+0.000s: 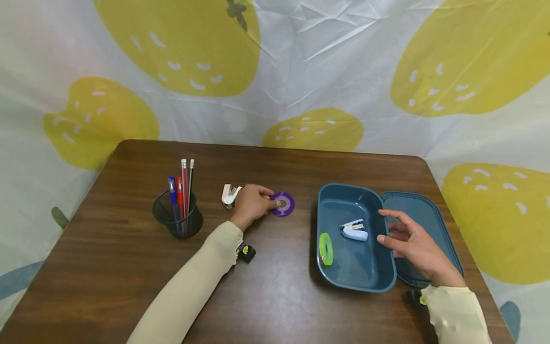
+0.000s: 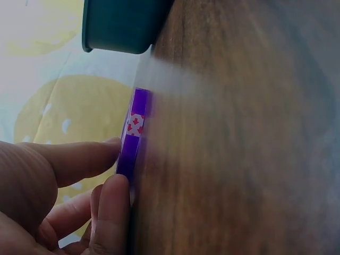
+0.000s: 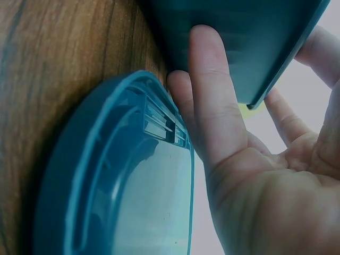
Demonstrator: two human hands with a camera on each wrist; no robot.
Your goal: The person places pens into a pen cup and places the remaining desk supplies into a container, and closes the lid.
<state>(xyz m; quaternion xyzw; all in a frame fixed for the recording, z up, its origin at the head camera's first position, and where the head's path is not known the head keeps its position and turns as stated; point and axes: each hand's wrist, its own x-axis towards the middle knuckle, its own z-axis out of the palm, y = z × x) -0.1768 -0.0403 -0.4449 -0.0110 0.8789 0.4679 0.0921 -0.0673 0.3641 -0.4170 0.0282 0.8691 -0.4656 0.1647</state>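
A purple roll of tape (image 1: pixel 288 210) lies flat on the table; my left hand (image 1: pixel 252 204) pinches its near edge between thumb and finger. The left wrist view shows the roll (image 2: pixel 139 100) edge-on, with a red-and-white patch on its rim. My right hand (image 1: pixel 410 246) holds the right wall of a blue plastic box (image 1: pixel 324 191), thumb and forefinger over the rim and other fingers against the outside. Inside the box are a light blue mini stapler (image 1: pixel 355 234) and a green ring-shaped roll (image 1: pixel 328 248), which leans at the left wall.
A blue lid (image 1: pixel 438 210) lies right of the box, beneath my right hand. A small white and pink device (image 1: pixel 227 197) sits behind my left hand, partly hidden. Further left, a black mesh cup (image 1: pixel 195 224) holds several pens and pencils. Patterned cloth (image 1: pixel 309 71) hangs behind the table.
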